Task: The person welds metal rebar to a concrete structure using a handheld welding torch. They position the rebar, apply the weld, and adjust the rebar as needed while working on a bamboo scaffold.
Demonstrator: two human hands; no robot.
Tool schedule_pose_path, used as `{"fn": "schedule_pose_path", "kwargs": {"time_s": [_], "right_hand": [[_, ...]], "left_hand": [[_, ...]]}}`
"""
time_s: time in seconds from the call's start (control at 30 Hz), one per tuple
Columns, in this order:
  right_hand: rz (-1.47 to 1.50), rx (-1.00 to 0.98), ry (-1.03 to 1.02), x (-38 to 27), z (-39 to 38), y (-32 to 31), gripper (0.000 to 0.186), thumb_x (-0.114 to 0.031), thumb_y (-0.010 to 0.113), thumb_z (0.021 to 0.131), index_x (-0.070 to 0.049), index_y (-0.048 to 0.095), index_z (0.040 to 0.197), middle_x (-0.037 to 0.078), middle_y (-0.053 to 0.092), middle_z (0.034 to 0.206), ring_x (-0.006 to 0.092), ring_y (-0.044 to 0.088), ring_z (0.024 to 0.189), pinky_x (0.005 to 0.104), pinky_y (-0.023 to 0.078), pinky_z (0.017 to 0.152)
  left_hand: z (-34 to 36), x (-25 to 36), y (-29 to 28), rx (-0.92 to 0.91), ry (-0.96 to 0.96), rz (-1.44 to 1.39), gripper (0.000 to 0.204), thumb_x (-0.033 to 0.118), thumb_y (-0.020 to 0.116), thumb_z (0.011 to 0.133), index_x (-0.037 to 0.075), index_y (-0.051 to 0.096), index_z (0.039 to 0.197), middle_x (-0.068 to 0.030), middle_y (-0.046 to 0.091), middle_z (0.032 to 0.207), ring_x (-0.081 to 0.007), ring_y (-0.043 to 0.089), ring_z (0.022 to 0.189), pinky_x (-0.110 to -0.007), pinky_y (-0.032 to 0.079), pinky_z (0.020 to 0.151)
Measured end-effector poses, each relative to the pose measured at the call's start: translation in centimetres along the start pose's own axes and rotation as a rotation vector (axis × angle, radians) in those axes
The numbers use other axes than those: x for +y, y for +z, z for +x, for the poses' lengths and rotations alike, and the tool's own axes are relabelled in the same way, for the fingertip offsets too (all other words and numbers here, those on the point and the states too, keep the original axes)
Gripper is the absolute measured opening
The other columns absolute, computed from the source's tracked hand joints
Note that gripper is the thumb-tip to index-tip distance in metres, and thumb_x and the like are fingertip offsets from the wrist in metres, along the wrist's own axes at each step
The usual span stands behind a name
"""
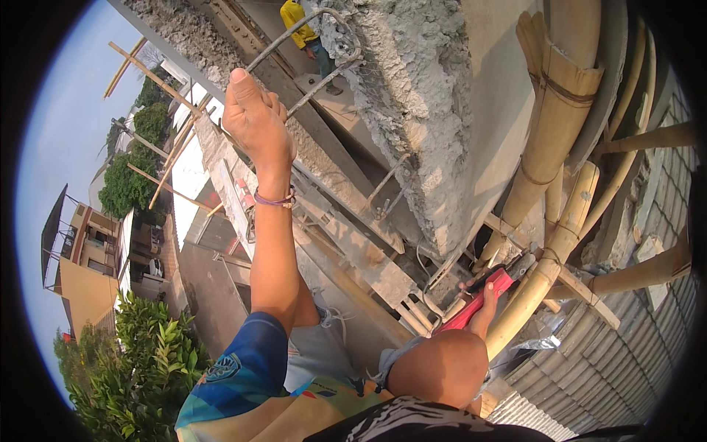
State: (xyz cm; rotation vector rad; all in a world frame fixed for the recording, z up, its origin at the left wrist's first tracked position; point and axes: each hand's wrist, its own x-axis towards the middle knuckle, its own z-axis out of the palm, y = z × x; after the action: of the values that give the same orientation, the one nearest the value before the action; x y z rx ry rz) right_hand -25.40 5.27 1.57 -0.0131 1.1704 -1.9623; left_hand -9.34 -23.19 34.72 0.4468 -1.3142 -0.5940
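My left hand (254, 121) reaches up and forward in a closed grip, thumb on top, at the lower ends of a bent steel reinforcing bar (302, 31). That bar loops out of rough, broken concrete (412, 88). Low on the right, partly behind my bare knee (449, 361), my right hand (483, 313) closes on a red and black tool (477, 298). A grey end shows on the tool, but its exact kind is unclear. My right forearm is mostly hidden by the knee.
Thick bamboo poles (545, 272) stand lashed together at the right, above a tiled roof (589, 376). A concrete ledge (353, 250) with timber runs through the middle. More thin bars (387, 180) stick out. Another person in yellow (298, 22) stands beyond. Trees (132, 368) and a building lie far below left.
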Motion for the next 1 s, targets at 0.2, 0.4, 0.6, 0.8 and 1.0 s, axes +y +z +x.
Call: {"fn": "schedule_pose_path", "kwargs": {"time_s": [0.2, 0.4, 0.6, 0.8, 1.0], "right_hand": [[0.004, -0.014, 0.006, -0.6, 0.2, -0.2, 0.055, -0.043, 0.055, 0.098, -0.005, 0.048, 0.137, 0.010, 0.063, 0.094, 0.0249, 0.066, 0.086, 0.0348, 0.052, 0.073], [0.029, -0.013, -0.003, -0.1, 0.7, -0.7, 0.055, -0.043, 0.054, 0.099, -0.005, 0.047, 0.138, 0.010, 0.063, 0.094, 0.0242, 0.066, 0.086, 0.0343, 0.052, 0.073], [0.030, 0.000, -0.007, 0.0, 0.8, -1.0, 0.055, -0.044, 0.054, 0.099, -0.005, 0.048, 0.138, 0.010, 0.063, 0.094, 0.0240, 0.066, 0.087, 0.0336, 0.052, 0.073], [0.048, 0.010, 0.007, -0.2, 1.0, -1.3, 0.060, -0.043, 0.055, 0.099, -0.004, 0.043, 0.143, 0.009, 0.062, 0.097, 0.0242, 0.065, 0.089, 0.0334, 0.052, 0.072], [0.074, -0.002, -0.007, -0.1, 1.5, -1.7, 0.052, -0.042, 0.052, 0.101, -0.005, 0.047, 0.137, 0.010, 0.063, 0.094, 0.0244, 0.066, 0.088, 0.0340, 0.053, 0.073]], "left_hand": [[-0.7, 0.1, 1.4, 0.001, 0.025, 0.166, 0.043, 0.037, 0.053, 0.105, 0.013, 0.041, 0.071, 0.0082, 0.029, 0.056, -0.0016, 0.027, 0.046, -0.023, 0.019, 0.041], [-1.3, 0.2, 1.1, -0.033, 0.011, 0.167, 0.044, 0.038, 0.052, 0.105, 0.013, 0.042, 0.070, 0.0082, 0.030, 0.056, -0.0013, 0.028, 0.047, -0.023, 0.019, 0.042], [-1.2, -0.1, 1.5, -0.005, 0.055, 0.284, 0.045, 0.039, 0.052, 0.105, 0.012, 0.041, 0.071, 0.0079, 0.031, 0.057, -0.0018, 0.030, 0.047, -0.023, 0.021, 0.042], [-1.9, -0.8, 1.9, 0.041, -0.013, 0.260, 0.045, 0.039, 0.052, 0.105, 0.012, 0.040, 0.070, 0.0074, 0.032, 0.058, -0.0021, 0.031, 0.049, -0.023, 0.022, 0.043], [-1.7, -0.2, 1.5, 0.037, 0.007, 0.198, 0.044, 0.036, 0.051, 0.106, 0.013, 0.039, 0.070, 0.0079, 0.031, 0.059, -0.0018, 0.028, 0.048, -0.023, 0.021, 0.042]]}}
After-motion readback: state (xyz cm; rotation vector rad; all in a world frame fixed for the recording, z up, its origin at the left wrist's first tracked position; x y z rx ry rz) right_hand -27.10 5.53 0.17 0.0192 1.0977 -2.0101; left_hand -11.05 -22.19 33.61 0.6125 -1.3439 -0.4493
